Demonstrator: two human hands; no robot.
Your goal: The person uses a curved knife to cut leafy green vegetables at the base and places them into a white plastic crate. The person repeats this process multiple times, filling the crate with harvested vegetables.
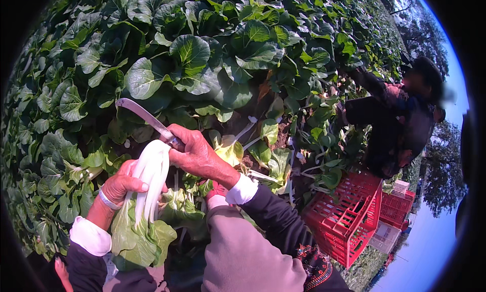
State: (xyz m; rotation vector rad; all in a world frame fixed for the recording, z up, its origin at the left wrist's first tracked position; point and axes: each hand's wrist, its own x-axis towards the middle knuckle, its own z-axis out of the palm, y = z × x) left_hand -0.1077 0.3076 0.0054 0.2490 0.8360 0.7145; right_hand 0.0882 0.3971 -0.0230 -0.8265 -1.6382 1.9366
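My left hand [123,184] grips a cut head of bok choy [146,185] by its thick white stalks. The base of the head points up, and its green leaves hang down over my lap. In my right hand [197,151] is the handle of a curved harvesting knife [146,117]. Its blade reaches up and to the left, away from the bok choy. The knuckles of my right hand are right beside the base of the head. Most of the knife's handle is hidden inside my fist.
Dense rows of leafy bok choy [190,54] grow ahead and to the left. Loose trimmed leaves [279,165] litter the soil at right. A red plastic crate [343,216] stands tilted in view, with more crates [396,208] behind. Another person [402,121] bends over the plants.
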